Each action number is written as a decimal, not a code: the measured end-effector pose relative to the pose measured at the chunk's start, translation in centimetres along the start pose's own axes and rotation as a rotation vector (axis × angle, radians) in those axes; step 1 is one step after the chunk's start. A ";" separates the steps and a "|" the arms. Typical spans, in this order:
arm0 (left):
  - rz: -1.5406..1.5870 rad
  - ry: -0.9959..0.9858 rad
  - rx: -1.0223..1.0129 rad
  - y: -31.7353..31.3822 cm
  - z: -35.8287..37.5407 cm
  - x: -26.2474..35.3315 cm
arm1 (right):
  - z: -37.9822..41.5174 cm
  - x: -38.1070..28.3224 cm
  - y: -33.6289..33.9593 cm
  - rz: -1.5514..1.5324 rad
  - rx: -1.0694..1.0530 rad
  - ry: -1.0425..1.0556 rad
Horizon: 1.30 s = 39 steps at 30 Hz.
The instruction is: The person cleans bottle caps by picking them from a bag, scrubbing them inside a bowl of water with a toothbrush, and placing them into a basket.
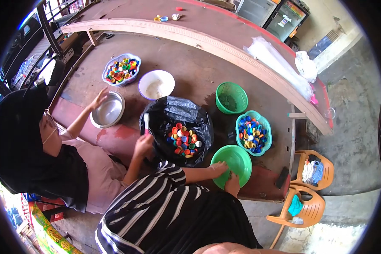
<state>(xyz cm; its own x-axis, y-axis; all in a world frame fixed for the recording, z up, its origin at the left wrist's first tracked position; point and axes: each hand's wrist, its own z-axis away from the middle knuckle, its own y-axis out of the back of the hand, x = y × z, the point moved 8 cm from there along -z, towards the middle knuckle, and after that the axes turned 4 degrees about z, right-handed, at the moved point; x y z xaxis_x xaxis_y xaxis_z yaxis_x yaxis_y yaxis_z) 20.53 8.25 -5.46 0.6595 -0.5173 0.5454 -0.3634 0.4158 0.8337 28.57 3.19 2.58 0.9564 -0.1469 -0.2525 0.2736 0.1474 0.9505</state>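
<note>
Both of my hands are at the green bowl (240, 157) near the table's front edge. My left hand (218, 169) reaches over its left rim, fingers drawn together. Close by, my right hand (232, 185) is at the near rim, its fingers also closed. Whatever lies between the fingers is too small to make out. Behind the bowl stands a teal basket (269, 134) of mostly blue, white and yellow caps (250, 137). To the left, a black plastic bag (173, 111) holds red, orange and white caps (183, 139).
A co-worker's hand (144, 145) grips a white-tipped object by the bag; the other is over a metal bowl (109, 111). Farther back are a white bowl (156, 96), a lilac basket of caps (136, 75) and a green basket (232, 96). Orange chairs (321, 207) stand right.
</note>
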 end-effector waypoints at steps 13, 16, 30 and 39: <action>0.803 0.139 0.229 -0.4 -2.5 -5.0 | 0.6 2.6 -0.6 -0.272 0.132 -0.009; 1.409 0.204 0.208 0.8 -2.4 -4.5 | 2.3 0.8 0.7 -0.261 0.196 -0.020; 0.719 0.094 0.380 4.6 -0.7 -2.7 | 1.9 2.0 2.8 -0.083 0.102 -0.081; 0.450 0.093 0.343 1.9 -1.7 -3.3 | 1.1 -0.6 4.1 -0.040 0.052 -0.100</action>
<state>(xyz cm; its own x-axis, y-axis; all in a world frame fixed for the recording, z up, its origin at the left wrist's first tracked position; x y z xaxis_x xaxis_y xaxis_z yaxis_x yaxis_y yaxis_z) 18.78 12.05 -5.79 0.4395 -0.2713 0.8563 -0.8045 0.3051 0.5096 29.04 2.84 6.81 0.9290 -0.2491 -0.2736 0.3033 0.0890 0.9487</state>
